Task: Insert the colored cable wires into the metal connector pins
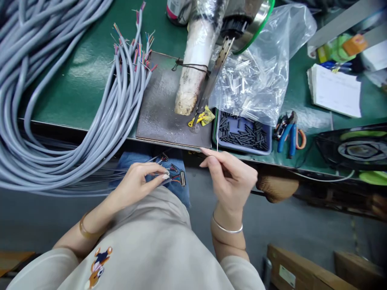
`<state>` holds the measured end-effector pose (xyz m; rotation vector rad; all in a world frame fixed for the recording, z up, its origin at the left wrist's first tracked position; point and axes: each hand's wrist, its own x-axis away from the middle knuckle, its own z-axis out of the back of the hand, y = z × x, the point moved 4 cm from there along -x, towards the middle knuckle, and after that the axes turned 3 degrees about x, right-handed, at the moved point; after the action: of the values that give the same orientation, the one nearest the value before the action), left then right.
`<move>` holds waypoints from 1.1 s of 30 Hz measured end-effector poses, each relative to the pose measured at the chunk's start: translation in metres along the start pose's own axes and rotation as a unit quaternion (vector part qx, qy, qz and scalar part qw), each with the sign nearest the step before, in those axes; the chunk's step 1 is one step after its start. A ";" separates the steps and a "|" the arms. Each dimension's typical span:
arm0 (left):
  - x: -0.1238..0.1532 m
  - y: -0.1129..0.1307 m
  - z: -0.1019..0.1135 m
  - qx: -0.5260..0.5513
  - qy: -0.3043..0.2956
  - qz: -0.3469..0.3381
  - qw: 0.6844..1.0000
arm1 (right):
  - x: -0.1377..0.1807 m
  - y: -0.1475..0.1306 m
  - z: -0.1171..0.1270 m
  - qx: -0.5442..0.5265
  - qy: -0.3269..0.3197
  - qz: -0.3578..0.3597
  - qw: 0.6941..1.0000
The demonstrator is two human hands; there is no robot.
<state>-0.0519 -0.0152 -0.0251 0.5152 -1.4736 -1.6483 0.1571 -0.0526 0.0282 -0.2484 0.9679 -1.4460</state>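
My left hand (145,177) is over my lap, thumb and forefinger pinched together; what lies between the tips is too small to make out. Just beyond them is a multi-pin connector (182,178) with coloured wires, and more wired connector ends (164,157) rest on my jeans. At the table's front edge, my right hand (231,171) is closed, with a thin pale strand (217,135) rising from its fingertips. Behind it stands a blue tray (242,147) of small black sleeves. A soldering iron (216,74) points down over a dark board (163,100).
A thick bundle of grey cables (99,133) with stripped ends covers the left side. A clear plastic bag (256,76) of small pieces leans over the tray. To the right are pliers (292,139), a paper stack (335,90) and a black device (353,149). Cardboard boxes (302,268) stand below.
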 end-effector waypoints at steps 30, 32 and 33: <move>-0.002 0.045 0.049 -0.435 0.358 -0.198 0.802 | 0.005 -0.008 0.025 0.022 0.132 0.129 0.982; -0.023 0.047 0.031 -0.438 0.293 -0.205 0.825 | 0.004 -0.011 0.027 0.027 0.138 0.139 0.980; -0.033 0.046 0.023 -0.439 0.268 -0.196 0.835 | 0.005 -0.012 0.027 0.030 0.142 0.143 0.979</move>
<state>-0.0367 0.0273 0.0165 0.6801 -0.1195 -2.0465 0.1661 -0.0698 0.0516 0.1425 1.1367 -1.2607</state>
